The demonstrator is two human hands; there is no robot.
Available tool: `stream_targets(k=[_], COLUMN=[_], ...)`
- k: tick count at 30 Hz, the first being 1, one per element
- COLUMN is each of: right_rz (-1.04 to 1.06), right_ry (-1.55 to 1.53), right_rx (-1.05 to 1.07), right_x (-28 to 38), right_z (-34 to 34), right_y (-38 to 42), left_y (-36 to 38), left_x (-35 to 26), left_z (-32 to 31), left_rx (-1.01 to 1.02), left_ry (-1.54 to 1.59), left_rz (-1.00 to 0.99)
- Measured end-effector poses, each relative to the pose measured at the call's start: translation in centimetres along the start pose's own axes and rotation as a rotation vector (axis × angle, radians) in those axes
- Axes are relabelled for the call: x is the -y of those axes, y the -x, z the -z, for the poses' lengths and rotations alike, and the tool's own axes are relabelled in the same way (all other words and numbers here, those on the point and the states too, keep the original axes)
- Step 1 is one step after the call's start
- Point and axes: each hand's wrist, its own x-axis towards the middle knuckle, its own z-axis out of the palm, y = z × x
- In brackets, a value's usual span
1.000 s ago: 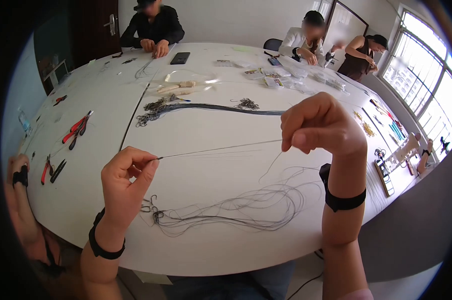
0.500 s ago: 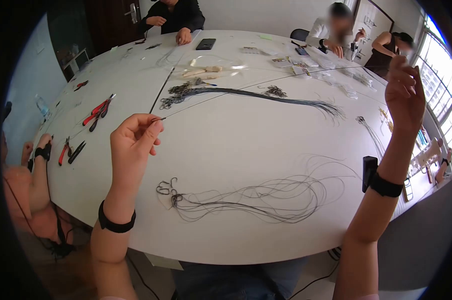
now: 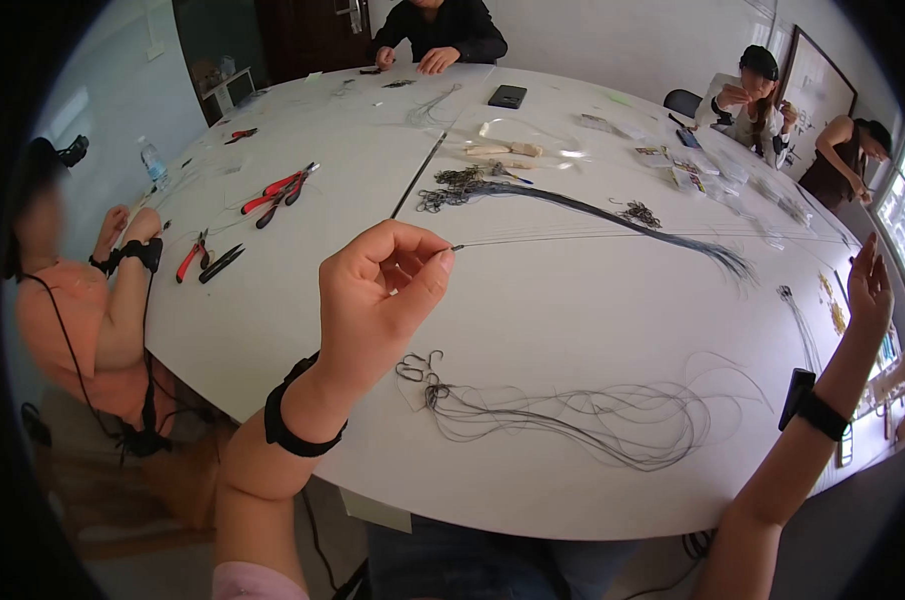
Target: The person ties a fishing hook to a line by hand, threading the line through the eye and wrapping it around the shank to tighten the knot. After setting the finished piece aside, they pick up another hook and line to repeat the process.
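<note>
My left hand (image 3: 383, 290) is raised above the middle of the white table (image 3: 563, 320), thumb and forefinger pinched on a fish hook (image 3: 459, 247). Only a short dark end shows; the rest is hidden by the fingers. From it, thin fishing line (image 3: 613, 236) runs nearly level to my right hand (image 3: 871, 290), held up at the far right with its fingers close together at the line. Below lies a loose bundle of hooked lines (image 3: 573, 435), its hooks (image 3: 420, 366) at the left end. Behind, a thick dark bundle of lines (image 3: 613, 212) stretches across the table.
Red-handled pliers (image 3: 281, 192), more pliers (image 3: 191, 257) and black tweezers (image 3: 223, 263) lie left. A small pile of hooks (image 3: 638, 213), a phone (image 3: 508, 96) and plastic packets (image 3: 691, 176) are farther back. A co-worker in orange (image 3: 78, 320) sits left; others sit across and stand right.
The view has turned left, so table items appear farther right. My right hand has come down, and the line to my left hand now runs nearly level. The left hand keeps its pinch.
</note>
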Motion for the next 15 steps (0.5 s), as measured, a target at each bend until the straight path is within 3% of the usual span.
stream_targets(k=[4, 9, 13, 15], right_rz=[-0.039, 0.16, 0.166, 0.218], right_ry=[0.015, 0.126, 0.187, 0.372], right_rx=[-0.094, -0.25, -0.206, -0.223], right_x=[4.6, 3.8, 3.5, 3.0], right_z=[5.1, 7.3, 8.8, 8.8], right_y=[-5.8, -5.9, -6.4, -6.4], left_y=[0.6, 1.2, 1.6, 1.6], left_x=[-0.7, -1.7, -2.0, -2.2], left_z=[0.2, 0.4, 0.4, 0.4], left_rx=[-0.011, 0.071, 0.126, 0.138], left_ry=[0.07, 0.116, 0.154, 0.173], left_rz=[-0.093, -0.214, -0.213, -0.188])
